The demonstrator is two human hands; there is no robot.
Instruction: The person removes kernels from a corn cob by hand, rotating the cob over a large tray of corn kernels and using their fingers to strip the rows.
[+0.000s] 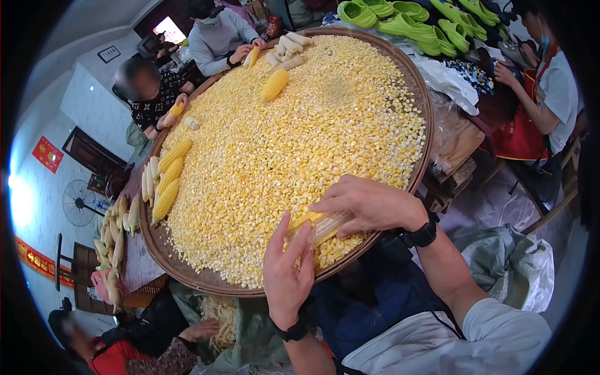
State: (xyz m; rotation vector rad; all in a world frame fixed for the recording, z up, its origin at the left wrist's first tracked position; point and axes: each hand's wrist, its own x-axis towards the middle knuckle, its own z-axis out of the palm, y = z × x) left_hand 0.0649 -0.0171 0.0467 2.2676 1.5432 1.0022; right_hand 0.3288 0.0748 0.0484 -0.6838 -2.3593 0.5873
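A partly stripped corn cob lies across the near rim of a big round tray, above a thick layer of loose corn kernels. My left hand grips its left end, fingers along the cob. Over the right part, my right hand curls with thumb and fingers on the kernels. Pale bare rows show between my hands, with yellow kernels still along the edges. Both wrists wear dark bands. A whole yellow ear rests farther up on the kernels.
Several yellow ears and stripped cobs lie at the tray's left rim, more bare cobs at the far rim. Two people across the tray hold corn. Green clogs are at the back right, a woven sack at right.
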